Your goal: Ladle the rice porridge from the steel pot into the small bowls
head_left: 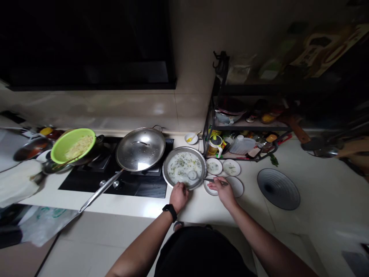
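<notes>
A round metal bowl (pixel 203 159) of milky white soup with green bits stands on the counter in front of me. My left hand (pixel 178 197), with a dark band at its wrist, is closed on the near rim of this bowl. The fingers of my right hand (pixel 222 188) are wrapped round the handle of a ladle (pixel 192 175), whose head sits in the soup. Several small white bowls stand just right of the metal bowl. The far-left bowl (pixel 214 166) and far-right bowl (pixel 231 167) hold some soup. My right hand partly hides the near-left bowl (pixel 206 188); beside it is the near-right bowl (pixel 236 187).
A lidded pan (pixel 140 150) sits on the black stove (pixel 86 184), its long handle (pixel 100 191) jutting past the counter edge. Left stands a green basin (pixel 57 149) of pale shreds. Behind are a small dish (pixel 191 138) and a rack (pixel 211 115); right, a grey plate (pixel 284 188).
</notes>
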The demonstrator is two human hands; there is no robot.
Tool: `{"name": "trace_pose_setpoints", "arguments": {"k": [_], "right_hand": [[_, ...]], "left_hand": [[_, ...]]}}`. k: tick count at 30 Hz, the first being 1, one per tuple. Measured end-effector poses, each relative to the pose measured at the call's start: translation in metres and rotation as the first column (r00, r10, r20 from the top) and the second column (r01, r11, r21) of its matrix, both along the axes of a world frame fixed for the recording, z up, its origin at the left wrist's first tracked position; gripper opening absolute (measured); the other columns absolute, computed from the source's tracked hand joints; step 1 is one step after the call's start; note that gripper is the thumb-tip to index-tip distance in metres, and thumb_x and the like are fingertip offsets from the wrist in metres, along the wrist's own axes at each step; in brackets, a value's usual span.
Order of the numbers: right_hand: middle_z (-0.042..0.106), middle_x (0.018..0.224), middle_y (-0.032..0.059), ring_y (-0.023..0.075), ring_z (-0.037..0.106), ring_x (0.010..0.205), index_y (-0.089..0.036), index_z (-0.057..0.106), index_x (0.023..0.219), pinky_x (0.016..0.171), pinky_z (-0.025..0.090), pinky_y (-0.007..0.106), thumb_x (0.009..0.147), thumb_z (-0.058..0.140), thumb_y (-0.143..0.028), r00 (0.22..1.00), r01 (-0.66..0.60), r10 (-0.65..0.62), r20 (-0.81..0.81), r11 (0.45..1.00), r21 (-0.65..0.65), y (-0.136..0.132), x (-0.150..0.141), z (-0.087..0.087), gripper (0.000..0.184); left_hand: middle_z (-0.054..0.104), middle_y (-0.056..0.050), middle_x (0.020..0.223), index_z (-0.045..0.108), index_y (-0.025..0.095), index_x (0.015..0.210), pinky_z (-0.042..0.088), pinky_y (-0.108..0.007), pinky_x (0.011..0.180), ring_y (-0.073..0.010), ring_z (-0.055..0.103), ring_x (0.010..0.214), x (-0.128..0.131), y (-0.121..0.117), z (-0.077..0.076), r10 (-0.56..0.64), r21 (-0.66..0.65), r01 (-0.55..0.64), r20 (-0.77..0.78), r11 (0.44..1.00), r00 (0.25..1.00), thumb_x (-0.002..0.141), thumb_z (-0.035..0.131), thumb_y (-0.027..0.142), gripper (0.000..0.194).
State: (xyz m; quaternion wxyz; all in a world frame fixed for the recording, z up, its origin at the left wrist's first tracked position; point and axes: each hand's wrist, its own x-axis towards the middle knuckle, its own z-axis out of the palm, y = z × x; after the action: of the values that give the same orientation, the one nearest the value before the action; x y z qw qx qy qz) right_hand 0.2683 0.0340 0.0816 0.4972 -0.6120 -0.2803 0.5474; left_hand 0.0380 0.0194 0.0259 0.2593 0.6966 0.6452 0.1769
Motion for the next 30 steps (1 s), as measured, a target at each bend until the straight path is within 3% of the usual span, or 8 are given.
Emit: {"name": "trace_pose_setpoints", "arguments": {"k": [11,19,24,30], "right_hand": [[0.075,0.069,0.0067,0.0252,0.077,0.068,-0.017,0.064,0.088,0.065,0.063,0.034,0.07,0.084,-0.057,0.992,0.102,-0.097,-0.078,0.993,0.058,-0.003,0.02,0.022,0.049],[0.076,0.072,0.0076,0.0267,0.078,0.073,-0.016,0.063,0.092,0.072,0.064,0.037,0.069,0.086,-0.054,0.968,0.241,-0.23,-0.105,0.963,0.117,-0.007,0.061,0.032,0.05],[0.074,0.071,0.0043,0.0267,0.077,0.07,-0.016,0.062,0.09,0.071,0.065,0.04,0.067,0.088,-0.049,0.937,0.349,-0.342,-0.072,0.924,0.155,-0.012,0.098,0.027,0.048],[0.072,0.066,0.0042,0.0263,0.077,0.065,-0.016,0.061,0.086,0.068,0.066,0.039,0.067,0.088,-0.041,0.887,0.462,-0.46,-0.047,0.877,0.135,-0.013,0.133,0.005,0.041]], "left_hand": [[0.061,-0.007,0.089,0.057,0.019,0.083,0.047,-0.034,0.081,-0.0208,0.059,0.085,0.0,0.0,0.002,0.001,0.006,-0.001,-0.008,1.0,1.0,0.086,0.058,0.013,0.006],[0.061,-0.008,0.088,0.057,0.018,0.083,0.047,-0.034,0.081,-0.0208,0.058,0.083,0.0,0.001,0.0,-0.001,0.017,0.001,-0.022,1.0,1.0,0.087,0.057,0.015,0.006],[0.061,-0.008,0.088,0.056,0.02,0.082,0.048,-0.035,0.081,-0.0217,0.058,0.084,0.0,0.001,-0.002,-0.007,0.037,0.008,-0.025,0.999,1.0,0.085,0.057,0.013,0.008],[0.06,-0.007,0.086,0.054,0.021,0.08,0.048,-0.035,0.081,-0.0225,0.059,0.084,0.0,0.002,-0.003,-0.007,0.028,0.008,-0.043,1.0,0.999,0.085,0.057,0.015,0.009]]}}
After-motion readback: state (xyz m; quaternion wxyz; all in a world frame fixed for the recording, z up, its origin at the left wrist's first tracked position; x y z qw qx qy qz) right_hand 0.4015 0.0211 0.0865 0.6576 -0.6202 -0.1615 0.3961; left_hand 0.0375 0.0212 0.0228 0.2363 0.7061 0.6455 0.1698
